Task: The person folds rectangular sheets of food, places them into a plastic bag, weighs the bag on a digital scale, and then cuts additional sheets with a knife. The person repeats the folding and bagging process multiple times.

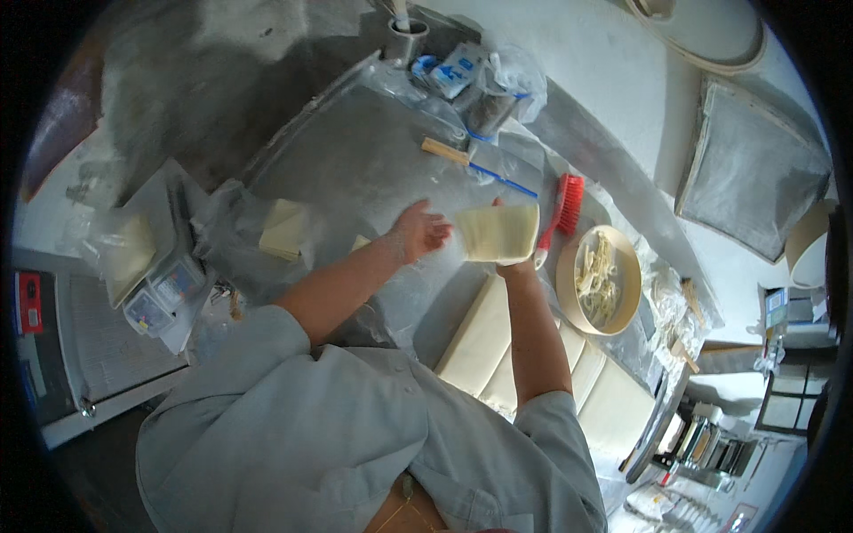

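My right hand [514, 266] holds up a pale yellow stack of square dough sheets [500, 233], blurred along its left edge. Its thumb shows above the stack; most of the fingers are hidden behind it. Just left of the stack, my left hand [424, 232] is empty, its fingers loosely curled and apart. Both are over a floury grey worktop [340, 153]. Another stack of square sheets [282, 230] lies on clear plastic at the left, and a small pale piece [360, 242] shows beside my left forearm.
A wooden-handled tool with a blue edge [503, 180] lies beyond my hands. To the right are a red brush [568, 206] and a round wooden box of dough strips [600, 280]. Long cream dough slabs [476, 340] lie under my right arm. A metal cup [406, 43] stands at the far edge.
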`<state>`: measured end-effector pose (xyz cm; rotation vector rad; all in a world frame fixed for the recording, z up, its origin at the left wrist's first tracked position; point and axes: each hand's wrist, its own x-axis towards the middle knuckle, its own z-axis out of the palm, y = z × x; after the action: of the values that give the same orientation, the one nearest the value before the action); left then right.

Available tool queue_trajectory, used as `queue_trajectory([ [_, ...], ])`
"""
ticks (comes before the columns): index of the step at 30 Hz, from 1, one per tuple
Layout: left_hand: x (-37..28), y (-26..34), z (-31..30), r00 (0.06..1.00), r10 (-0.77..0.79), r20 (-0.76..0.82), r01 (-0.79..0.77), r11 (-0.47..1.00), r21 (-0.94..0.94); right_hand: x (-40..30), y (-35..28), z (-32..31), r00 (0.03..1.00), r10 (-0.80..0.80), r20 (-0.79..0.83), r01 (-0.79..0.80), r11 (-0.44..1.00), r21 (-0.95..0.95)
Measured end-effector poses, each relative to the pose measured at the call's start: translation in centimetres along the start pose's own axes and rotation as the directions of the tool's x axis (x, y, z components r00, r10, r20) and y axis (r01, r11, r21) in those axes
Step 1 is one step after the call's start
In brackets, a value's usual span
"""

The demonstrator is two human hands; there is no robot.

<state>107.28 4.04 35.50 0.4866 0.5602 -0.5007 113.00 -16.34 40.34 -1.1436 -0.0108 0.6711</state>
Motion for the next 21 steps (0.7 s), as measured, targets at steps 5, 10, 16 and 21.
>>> queue_trajectory([
  [5, -7.4, 1.5, 1.6, 0.979, -0.014, 0.203, -0.095, 0.85, 0.518, -3.8, -1.6, 4.6, 0.992, 0.119, 0.038, -0.119, 0.993, 0.011],
  [10, -13.3, -0.4, -0.9, 0.941, -0.105, 0.321, 0.095, 0.994, 0.049, -6.8, -1.6, 16.7, 0.959, -0.126, 0.253, 0.195, -0.353, -0.915],
  [16, -22.4, 0.1, -10.9, 0.975, 0.15, 0.161, -0.134, 0.985, -0.105, -4.3, 4.4, 26.8, 0.976, 0.139, 0.168, 0.173, -0.026, -0.985],
  [21, -25.9, 6.5, -19.4, 0.941, 0.327, -0.086, -0.305, 0.931, 0.202, 5.6, 13.4, 33.6, 0.892, 0.342, 0.297, 0.211, 0.266, -0.941],
])
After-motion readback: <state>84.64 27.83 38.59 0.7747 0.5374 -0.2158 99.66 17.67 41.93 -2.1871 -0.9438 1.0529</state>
